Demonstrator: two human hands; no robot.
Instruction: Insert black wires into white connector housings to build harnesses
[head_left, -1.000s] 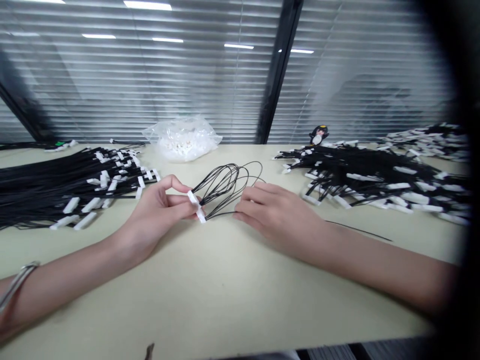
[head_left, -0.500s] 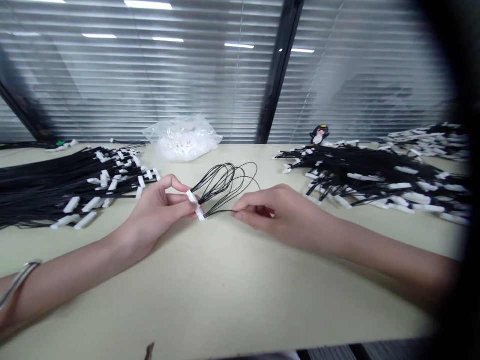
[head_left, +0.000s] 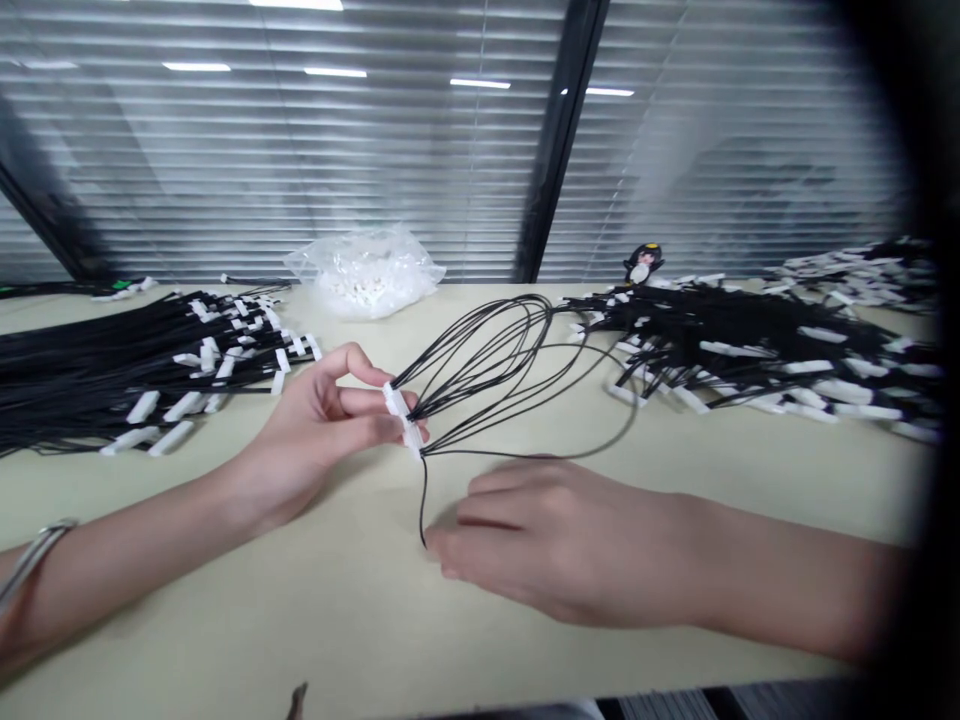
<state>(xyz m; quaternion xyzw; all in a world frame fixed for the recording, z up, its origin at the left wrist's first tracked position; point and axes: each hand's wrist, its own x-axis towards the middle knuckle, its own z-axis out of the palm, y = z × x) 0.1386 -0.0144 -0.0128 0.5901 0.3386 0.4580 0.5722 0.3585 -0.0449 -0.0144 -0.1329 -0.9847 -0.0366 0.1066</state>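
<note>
White strips [head_left: 480, 84] glare across the blinds [head_left: 337, 170], and blurred blackness [head_left: 934, 520] covers the right edge.

Just left of centre, the left hand [head_left: 319, 415] pinches a white connector [head_left: 403, 420], looped black wires [head_left: 487, 375] fanning rightward. Lower centre, the right hand [head_left: 532, 535] holds a single strand [head_left: 424, 500] hanging from it. Wire piles [head_left: 112, 365] flank both sides of the counter [head_left: 450, 650]; a clear bag [head_left: 367, 275] lies upper centre.
</note>
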